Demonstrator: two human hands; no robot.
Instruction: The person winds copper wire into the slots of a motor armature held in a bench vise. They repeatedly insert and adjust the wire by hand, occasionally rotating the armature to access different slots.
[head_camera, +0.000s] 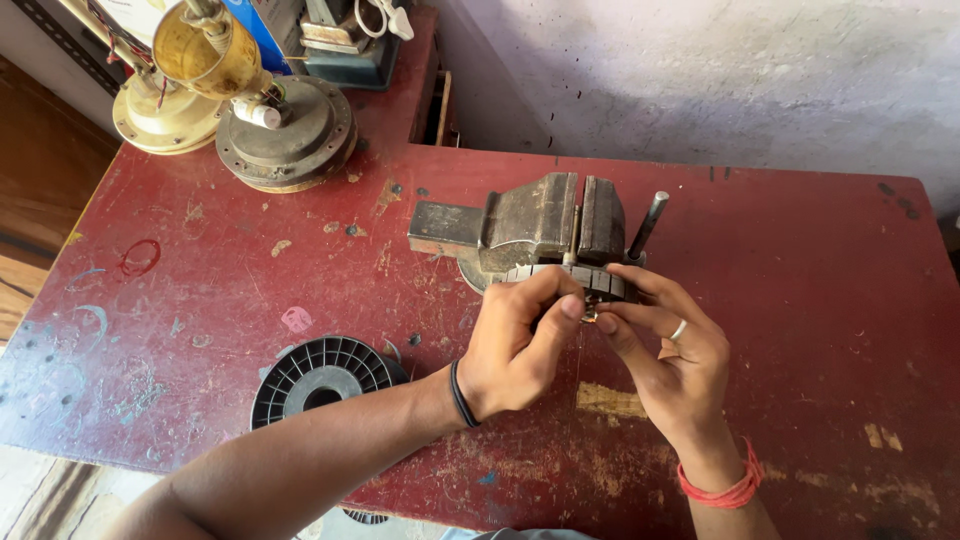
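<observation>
both hands pinch at a slotted metal ring (570, 277) clamped in the vise (530, 228) on the red counter (800, 300): left hand (515, 350) curled shut, right hand (665, 355) half-open; fingertip slip could snag the fine wire

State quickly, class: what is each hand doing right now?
Left hand: closed, pinching at the slotted metal core in the vise.
Right hand: fingers bent, touching the same core.

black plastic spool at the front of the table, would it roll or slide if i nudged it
The black plastic spool lies flat on its ribbed flange, so it would probably slide rather than roll. It looks like thin moulded plastic with an open hub, so likely light and easy to shift. It sits close to the red table's front edge, so a push that way might drop it.
</observation>
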